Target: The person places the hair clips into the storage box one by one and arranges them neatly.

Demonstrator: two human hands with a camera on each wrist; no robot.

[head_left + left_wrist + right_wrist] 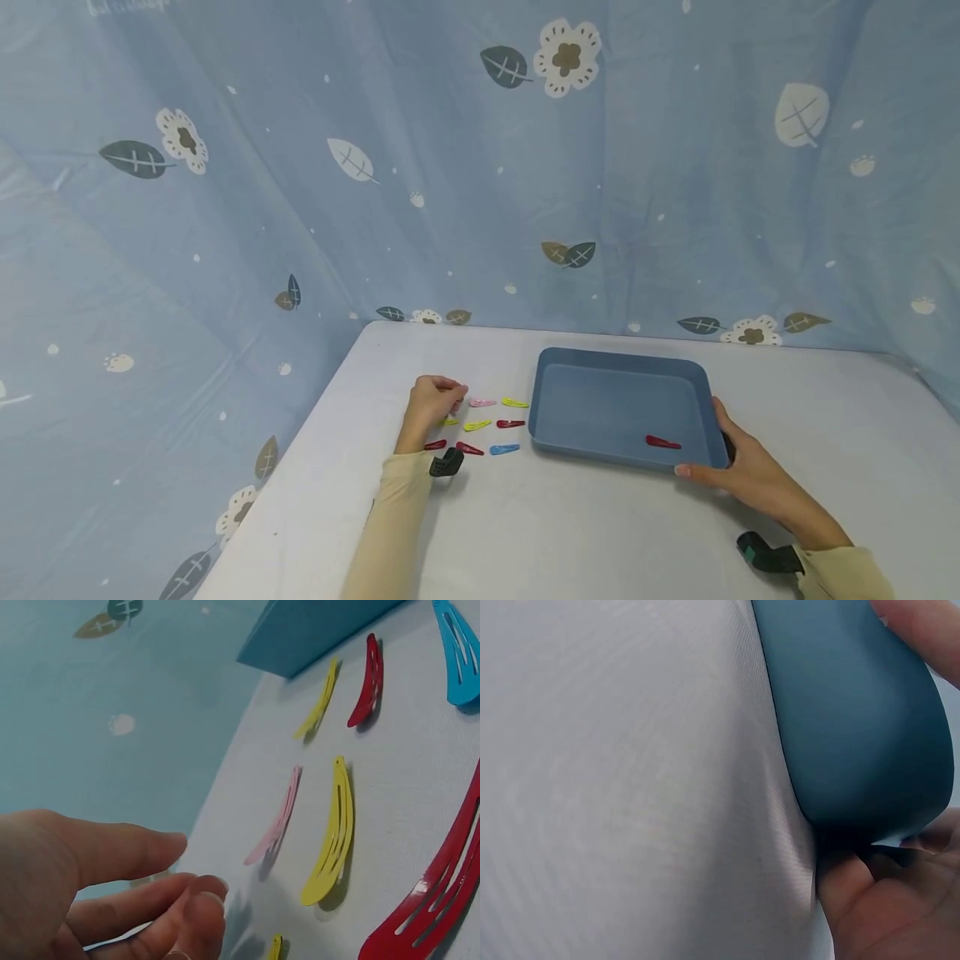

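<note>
My left hand hovers over the left end of a group of snap hair clips, beside a pink hair clip. In the left wrist view, its thumb and bent fingers are apart, and no clip shows between them. A yellow hair clip and a red hair clip lie nearby on the cloth. My right hand grips the front right corner of a blue tray, its thumb at the rim and its other fingers around the side, partly hidden. One red hair clip lies inside the tray.
Several yellow and red clips and a blue hair clip lie in loose rows left of the tray. A white cloth covers the table. A patterned blue curtain hangs behind and at the sides.
</note>
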